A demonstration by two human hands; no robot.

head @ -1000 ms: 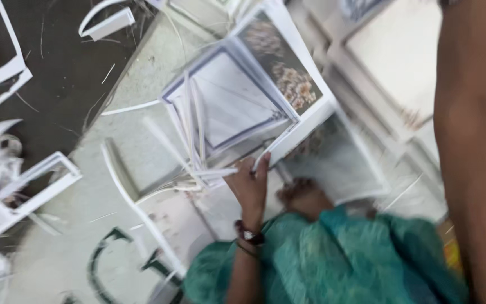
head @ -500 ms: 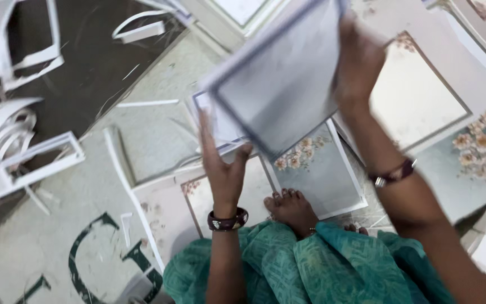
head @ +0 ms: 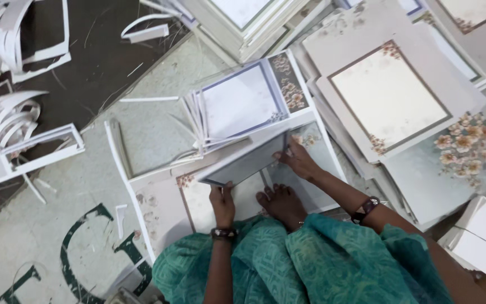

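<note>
Two hands, left hand (head: 222, 201) and right hand (head: 298, 160), grip a grey card (head: 248, 163).

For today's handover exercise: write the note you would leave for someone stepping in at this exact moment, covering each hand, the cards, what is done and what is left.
Left hand: grips the near edge of the grey card sheet, held tilted.
Right hand: pinches the sheet's far corner.
The sheet hangs over a floral-bordered card lying on the floor, beside a fanned stack of blue-framed cards.
A bare foot rests on the cards below.
Done: one stack sits fanned.
Left: the held sheet is not yet laid down.
Cut paper strips lie at the left.
</note>
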